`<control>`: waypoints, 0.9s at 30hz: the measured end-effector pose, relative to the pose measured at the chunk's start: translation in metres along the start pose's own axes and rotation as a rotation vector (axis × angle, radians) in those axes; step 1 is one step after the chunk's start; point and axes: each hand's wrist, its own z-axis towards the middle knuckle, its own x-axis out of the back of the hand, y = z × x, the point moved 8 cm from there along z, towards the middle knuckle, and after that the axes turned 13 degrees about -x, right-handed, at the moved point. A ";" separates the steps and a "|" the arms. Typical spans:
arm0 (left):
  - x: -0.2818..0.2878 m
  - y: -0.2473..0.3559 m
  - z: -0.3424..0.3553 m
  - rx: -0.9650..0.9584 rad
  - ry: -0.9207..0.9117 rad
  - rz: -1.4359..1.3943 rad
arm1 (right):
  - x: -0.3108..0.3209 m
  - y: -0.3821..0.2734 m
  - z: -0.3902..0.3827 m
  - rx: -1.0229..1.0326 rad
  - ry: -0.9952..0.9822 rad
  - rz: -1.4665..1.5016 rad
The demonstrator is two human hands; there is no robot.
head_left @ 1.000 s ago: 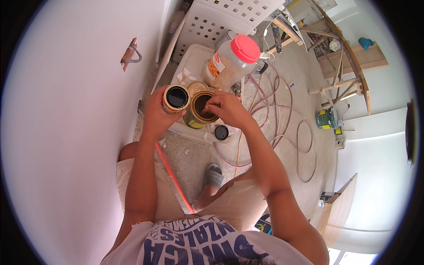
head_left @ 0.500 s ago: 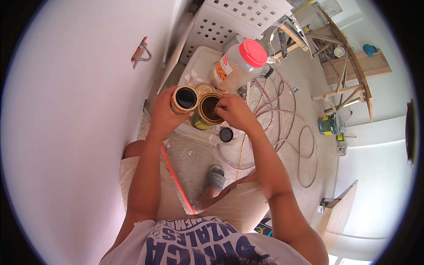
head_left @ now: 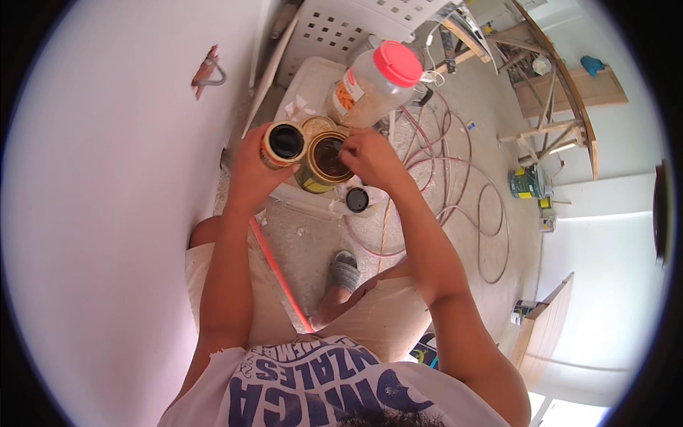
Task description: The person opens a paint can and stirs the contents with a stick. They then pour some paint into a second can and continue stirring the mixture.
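My small can (head_left: 273,159) shows black inside; my larger can (head_left: 315,179) is gold-rimmed, brown within, yellow-green outside. I see a coral-red lid (head_left: 398,64), a white panel (head_left: 356,20) patterned with dark squares, my beige shorts (head_left: 370,313) and my white shirt (head_left: 324,388) with navy lettering.

To your left rises a white wall (head_left: 128,213); to your right, a wooden trestle (head_left: 537,131) stands on grey floor (head_left: 491,156).
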 end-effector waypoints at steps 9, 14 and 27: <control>0.001 -0.021 0.001 0.160 -0.096 -0.072 | -0.002 -0.006 -0.001 -0.011 -0.013 -0.097; -0.018 -0.048 -0.009 0.165 -0.124 -0.087 | 0.006 -0.002 0.000 0.011 0.137 0.048; -0.032 -0.066 -0.020 0.206 -0.222 -0.104 | -0.004 0.002 0.002 0.004 -0.030 -0.016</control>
